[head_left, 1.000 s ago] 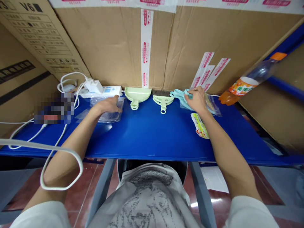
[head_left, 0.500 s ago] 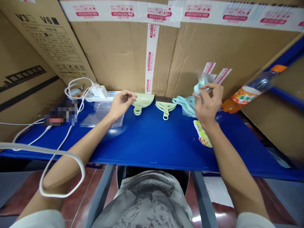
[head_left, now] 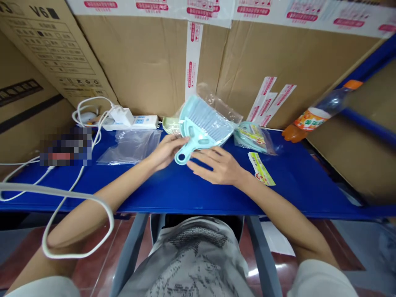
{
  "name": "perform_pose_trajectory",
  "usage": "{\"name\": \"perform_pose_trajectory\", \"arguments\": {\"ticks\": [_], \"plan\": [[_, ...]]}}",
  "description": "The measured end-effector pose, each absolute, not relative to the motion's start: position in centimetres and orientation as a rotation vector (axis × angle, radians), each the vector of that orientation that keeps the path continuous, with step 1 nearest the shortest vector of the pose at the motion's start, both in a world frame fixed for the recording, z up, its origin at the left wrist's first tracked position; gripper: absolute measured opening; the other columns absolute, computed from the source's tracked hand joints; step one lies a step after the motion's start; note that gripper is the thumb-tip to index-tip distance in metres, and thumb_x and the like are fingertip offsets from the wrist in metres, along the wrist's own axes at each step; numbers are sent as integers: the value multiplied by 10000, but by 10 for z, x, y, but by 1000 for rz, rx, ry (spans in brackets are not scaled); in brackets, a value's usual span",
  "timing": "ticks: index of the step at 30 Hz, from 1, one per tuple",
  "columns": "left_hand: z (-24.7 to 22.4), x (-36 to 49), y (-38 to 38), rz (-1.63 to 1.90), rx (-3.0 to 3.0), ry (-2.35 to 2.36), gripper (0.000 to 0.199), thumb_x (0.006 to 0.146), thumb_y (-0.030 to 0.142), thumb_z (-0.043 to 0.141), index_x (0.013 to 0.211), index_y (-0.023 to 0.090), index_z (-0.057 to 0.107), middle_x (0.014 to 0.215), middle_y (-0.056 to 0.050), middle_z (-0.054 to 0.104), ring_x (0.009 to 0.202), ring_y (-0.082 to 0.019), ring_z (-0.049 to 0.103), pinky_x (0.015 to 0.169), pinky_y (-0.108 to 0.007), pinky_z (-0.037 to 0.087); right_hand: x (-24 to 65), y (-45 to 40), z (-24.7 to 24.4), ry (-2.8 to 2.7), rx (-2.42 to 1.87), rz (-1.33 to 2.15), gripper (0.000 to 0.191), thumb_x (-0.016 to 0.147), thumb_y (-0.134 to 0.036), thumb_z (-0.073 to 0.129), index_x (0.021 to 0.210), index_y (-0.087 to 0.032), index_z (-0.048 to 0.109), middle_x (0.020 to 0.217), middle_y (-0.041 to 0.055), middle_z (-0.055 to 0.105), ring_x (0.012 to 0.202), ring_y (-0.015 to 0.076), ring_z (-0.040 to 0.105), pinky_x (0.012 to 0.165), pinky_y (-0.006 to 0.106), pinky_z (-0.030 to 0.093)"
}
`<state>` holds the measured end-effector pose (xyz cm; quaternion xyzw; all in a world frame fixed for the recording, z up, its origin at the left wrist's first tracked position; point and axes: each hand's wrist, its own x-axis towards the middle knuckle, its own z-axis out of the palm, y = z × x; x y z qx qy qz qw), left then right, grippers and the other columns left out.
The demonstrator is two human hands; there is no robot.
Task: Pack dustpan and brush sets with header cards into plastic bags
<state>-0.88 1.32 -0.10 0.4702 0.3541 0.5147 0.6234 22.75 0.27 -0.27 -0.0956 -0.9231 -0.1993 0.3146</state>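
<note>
A light blue dustpan and brush set point(head_left: 202, 134) in a clear bag is tilted up over the table, its brush bristles facing me. My left hand point(head_left: 167, 152) pinches it beside the handle, thumb on the front. At the handle's right lies my right hand point(head_left: 218, 165), fingers spread and not closed round it; whether the fingertips touch the set I cannot tell. Behind the set, part of a pale green dustpan point(head_left: 171, 125) shows; the green brush is hidden. Another bagged light blue set point(head_left: 252, 138) rests to the right, with a yellow-green label card point(head_left: 261, 169) in front.
Flat clear plastic bags point(head_left: 130, 146) lie left of my hands. Behind them is a white power strip point(head_left: 145, 122) with cables. A white cable point(head_left: 77, 198) loops over my left forearm. An orange drink bottle point(head_left: 318, 117) leans at right. Cardboard point(head_left: 148, 62) walls the blue table point(head_left: 185, 198).
My right hand has brought a bagged light blue set from the right to the middle. My left hand has taken hold of it, and the right hand's fingers have spread.
</note>
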Motion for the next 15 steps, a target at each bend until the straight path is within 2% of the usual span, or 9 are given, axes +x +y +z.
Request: {"name": "perform_pose_trajectory", "arguments": {"ticks": [2, 5, 8, 12, 15], "plan": [[3, -17, 21, 1231, 1052, 862, 278, 706, 323, 900, 830, 135, 737, 732, -67, 763, 589, -179, 665, 562, -295, 585, 252, 17, 10, -2289, -550, -456, 295, 1066, -258, 621, 1282, -360, 794, 1284, 45, 819, 1119, 264, 763, 936, 475, 616], [6, -25, 28, 1271, 1050, 897, 256, 667, 295, 854, 821, 132, 731, 687, -75, 750, 549, -192, 651, 507, -300, 565, 313, 54, 28, -2006, -1139, -317, 321, 1024, -241, 586, 1256, -286, 805, 1218, 95, 827, 1153, 326, 760, 1063, 557, 582], [4, -26, 30, 1253, 1066, 938, 237, 665, 299, 818, 813, 134, 731, 660, -88, 744, 520, -191, 633, 469, -287, 534, 378, 94, 30, -2078, -1447, -89, 336, 876, -253, 716, 1190, -204, 826, 1151, 134, 842, 1125, 381, 760, 1077, 594, 569], [-4, -25, 31, 1173, 1107, 997, 254, 693, 344, 788, 799, 120, 735, 674, -139, 756, 538, -209, 664, 384, -243, 409, 419, 125, 11, -2167, -1594, 336, 467, 723, -307, 855, 1175, -190, 831, 1110, 121, 842, 1013, 339, 758, 951, 497, 618], [-5, -27, 33, 1177, 1113, 1015, 268, 685, 351, 781, 811, 117, 742, 680, -136, 758, 542, -204, 666, 388, -234, 403, 423, 130, 6, -2154, -1598, 346, 388, 705, -450, 899, 990, -196, 832, 900, 71, 795, 888, 303, 726, 836, 431, 603]]}}
